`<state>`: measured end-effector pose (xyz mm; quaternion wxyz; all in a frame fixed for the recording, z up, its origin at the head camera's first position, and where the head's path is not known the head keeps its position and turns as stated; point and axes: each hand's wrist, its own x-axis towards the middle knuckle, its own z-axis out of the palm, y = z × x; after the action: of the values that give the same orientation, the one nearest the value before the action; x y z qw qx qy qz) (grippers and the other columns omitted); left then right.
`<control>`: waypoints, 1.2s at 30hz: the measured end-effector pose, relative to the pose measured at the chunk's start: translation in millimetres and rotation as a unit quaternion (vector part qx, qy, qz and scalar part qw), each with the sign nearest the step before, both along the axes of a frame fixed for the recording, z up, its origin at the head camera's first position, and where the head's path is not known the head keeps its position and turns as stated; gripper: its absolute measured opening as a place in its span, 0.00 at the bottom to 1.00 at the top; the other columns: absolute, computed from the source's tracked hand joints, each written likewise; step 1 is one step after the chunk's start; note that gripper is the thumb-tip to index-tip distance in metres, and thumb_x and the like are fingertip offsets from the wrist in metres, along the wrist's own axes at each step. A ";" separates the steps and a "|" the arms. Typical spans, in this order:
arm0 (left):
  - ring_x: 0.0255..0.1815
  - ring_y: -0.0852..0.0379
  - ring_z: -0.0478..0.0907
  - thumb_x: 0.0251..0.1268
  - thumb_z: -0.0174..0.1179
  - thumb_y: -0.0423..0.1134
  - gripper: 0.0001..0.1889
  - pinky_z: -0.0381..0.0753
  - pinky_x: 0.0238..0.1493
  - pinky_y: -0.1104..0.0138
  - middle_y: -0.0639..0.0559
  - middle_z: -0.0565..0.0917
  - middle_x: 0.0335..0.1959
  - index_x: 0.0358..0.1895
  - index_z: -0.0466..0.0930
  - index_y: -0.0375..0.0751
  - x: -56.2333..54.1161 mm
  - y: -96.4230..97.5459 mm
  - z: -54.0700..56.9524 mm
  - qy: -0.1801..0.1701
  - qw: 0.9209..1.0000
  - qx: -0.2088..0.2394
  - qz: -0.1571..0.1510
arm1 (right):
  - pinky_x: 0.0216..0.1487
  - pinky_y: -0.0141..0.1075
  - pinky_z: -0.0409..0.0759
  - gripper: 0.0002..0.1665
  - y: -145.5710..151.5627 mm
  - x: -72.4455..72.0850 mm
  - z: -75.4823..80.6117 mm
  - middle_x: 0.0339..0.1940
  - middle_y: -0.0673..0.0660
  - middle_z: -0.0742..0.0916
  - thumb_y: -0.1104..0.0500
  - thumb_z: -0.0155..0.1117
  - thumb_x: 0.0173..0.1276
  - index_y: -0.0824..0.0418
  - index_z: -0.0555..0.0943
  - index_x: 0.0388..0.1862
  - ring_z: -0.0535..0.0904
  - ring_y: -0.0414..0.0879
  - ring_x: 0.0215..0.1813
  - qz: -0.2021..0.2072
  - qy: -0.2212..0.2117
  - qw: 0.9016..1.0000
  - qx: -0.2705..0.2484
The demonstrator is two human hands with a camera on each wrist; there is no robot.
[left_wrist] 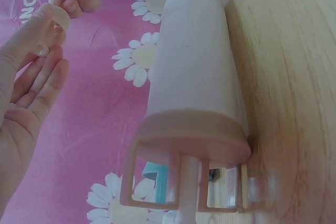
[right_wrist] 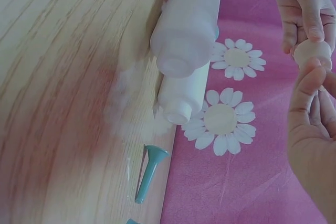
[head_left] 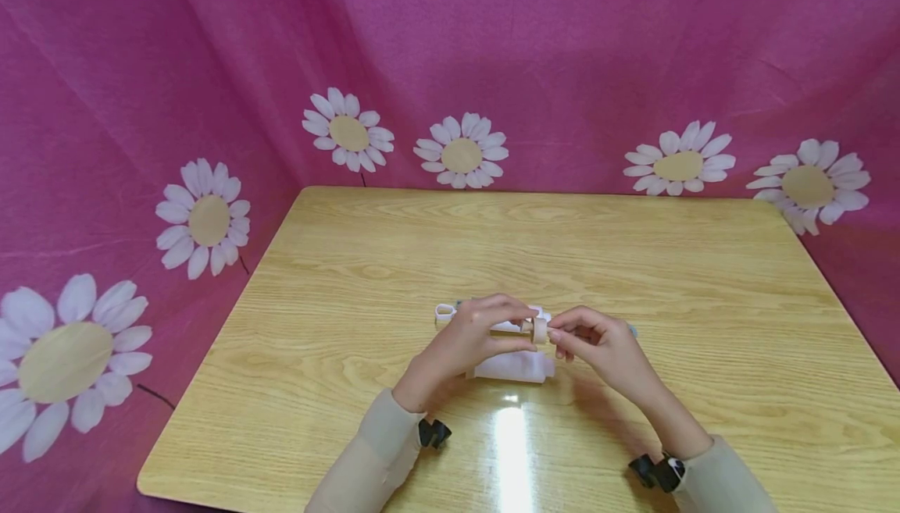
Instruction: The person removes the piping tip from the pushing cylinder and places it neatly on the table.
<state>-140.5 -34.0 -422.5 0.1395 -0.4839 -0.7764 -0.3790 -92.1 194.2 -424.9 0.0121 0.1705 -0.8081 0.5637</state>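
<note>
Above the table, both hands meet at a small beige ring-shaped cap (head_left: 540, 331). My left hand (head_left: 467, 333) holds its rim between thumb and fingers. From the other side, my right hand (head_left: 612, 349) pinches the cap, or a small part in it; which one is hidden by the fingertips. Just below lies a white plastic tube (head_left: 513, 367) on its side. In the left wrist view the tube has a beige end collar (left_wrist: 194, 135) with two loop handles and a rod between them. A second white tube (right_wrist: 181, 93) with a narrow neck lies behind the first.
A teal funnel-shaped piece (right_wrist: 151, 166) lies on the wooden table (head_left: 351, 263) to the right of the tubes. Another teal piece (right_wrist: 132, 221) is partly cut off by the frame. A pink cloth (head_left: 562, 44) with white flowers hangs around the table's back and sides.
</note>
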 end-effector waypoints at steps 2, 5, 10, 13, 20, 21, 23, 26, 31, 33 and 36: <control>0.40 0.61 0.85 0.53 0.72 0.38 0.19 0.82 0.43 0.79 0.48 0.88 0.42 0.49 0.85 0.37 0.1 -0.1 1.0 0.008 1.000 0.002 0.001 | 0.28 0.35 0.82 0.06 -0.3 0.0 0.8 0.26 0.52 0.85 0.64 0.62 0.69 0.63 0.82 0.43 0.80 0.39 0.26 0.002 0.001 1.000 -0.002; 0.40 0.60 0.87 0.53 0.72 0.37 0.19 0.81 0.43 0.80 0.47 0.89 0.42 0.49 0.86 0.37 0.3 -0.1 2.3 0.021 1.000 0.007 0.003 | 0.28 0.36 0.83 0.08 -0.9 -0.4 0.7 0.28 0.52 0.86 0.65 0.62 0.69 0.65 0.81 0.45 0.81 0.39 0.27 0.005 0.003 1.000 -0.014; 0.40 0.59 0.87 0.53 0.72 0.37 0.19 0.81 0.42 0.81 0.46 0.88 0.43 0.50 0.86 0.36 0.4 0.9 3.1 0.034 0.999 0.011 0.004 | 0.29 0.35 0.84 0.15 -2.3 -1.3 -0.3 0.31 0.51 0.87 0.68 0.61 0.68 0.68 0.77 0.53 0.84 0.40 0.28 0.017 0.011 0.999 -0.038; 0.38 0.59 0.87 0.53 0.72 0.37 0.19 0.83 0.40 0.78 0.46 0.88 0.43 0.50 0.86 0.36 0.0 1.1 2.6 0.035 0.999 0.012 0.003 | 0.30 0.34 0.84 0.15 -2.1 -1.4 -0.6 0.31 0.51 0.87 0.68 0.61 0.69 0.68 0.78 0.53 0.84 0.40 0.29 0.022 0.016 0.999 -0.039; 0.37 0.60 0.86 0.53 0.72 0.37 0.19 0.82 0.41 0.80 0.45 0.88 0.43 0.49 0.86 0.36 -1.3 0.0 1.0 0.036 0.999 0.021 -0.003 | 0.38 0.33 0.85 0.15 -0.7 -0.9 -1.4 0.37 0.45 0.86 0.67 0.58 0.72 0.69 0.77 0.56 0.84 0.38 0.36 0.037 0.001 0.998 -0.045; 0.37 0.61 0.86 0.52 0.72 0.36 0.19 0.81 0.41 0.81 0.45 0.88 0.43 0.49 0.85 0.35 -1.7 -0.1 0.7 0.035 0.999 0.023 -0.005 | 0.40 0.33 0.85 0.15 -0.8 -1.0 -1.7 0.39 0.43 0.86 0.67 0.58 0.72 0.69 0.77 0.56 0.84 0.37 0.38 0.037 -0.001 0.998 -0.047; 0.35 0.61 0.86 0.52 0.72 0.36 0.19 0.80 0.40 0.82 0.45 0.88 0.43 0.50 0.85 0.35 -2.2 -0.1 0.6 0.032 0.999 0.027 -0.009 | 0.45 0.30 0.85 0.16 -1.5 -1.0 -2.3 0.43 0.40 0.85 0.66 0.59 0.71 0.68 0.77 0.56 0.84 0.35 0.43 0.031 -0.007 0.998 -0.047; 0.34 0.62 0.85 0.51 0.73 0.35 0.20 0.79 0.41 0.84 0.45 0.88 0.43 0.50 0.85 0.35 -2.3 -0.1 0.6 0.028 0.999 0.032 -0.013 | 0.48 0.28 0.84 0.17 -3.6 -1.1 -3.3 0.45 0.38 0.85 0.65 0.63 0.68 0.65 0.78 0.56 0.84 0.34 0.47 0.019 -0.010 0.999 -0.042; 0.35 0.61 0.85 0.50 0.73 0.35 0.20 0.78 0.43 0.84 0.45 0.88 0.43 0.49 0.85 0.34 -1.6 0.1 0.9 0.028 0.999 0.037 -0.012 | 0.46 0.29 0.85 0.18 -6.5 -1.1 -3.9 0.45 0.39 0.86 0.64 0.65 0.67 0.64 0.79 0.55 0.85 0.36 0.46 0.013 -0.003 0.999 -0.039; 0.36 0.61 0.85 0.50 0.73 0.35 0.21 0.78 0.43 0.84 0.44 0.88 0.43 0.50 0.85 0.33 -1.4 0.3 0.9 0.027 0.999 0.039 -0.011 | 0.46 0.29 0.85 0.17 -6.8 -1.0 -3.4 0.45 0.39 0.86 0.64 0.65 0.67 0.63 0.79 0.55 0.85 0.36 0.46 0.013 -0.001 0.999 -0.038; 0.36 0.60 0.85 0.51 0.73 0.35 0.20 0.79 0.43 0.84 0.44 0.88 0.43 0.49 0.85 0.33 -1.6 0.3 0.7 0.031 0.999 0.043 -0.010 | 0.46 0.29 0.85 0.17 -6.7 -0.6 -2.3 0.45 0.39 0.86 0.65 0.64 0.67 0.64 0.78 0.55 0.84 0.35 0.46 0.013 -0.001 0.999 -0.039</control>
<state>-142.1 -33.7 -421.8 0.1808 -0.4968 -0.7497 -0.3982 -92.7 187.6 -427.2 0.0110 0.1799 -0.7834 0.5948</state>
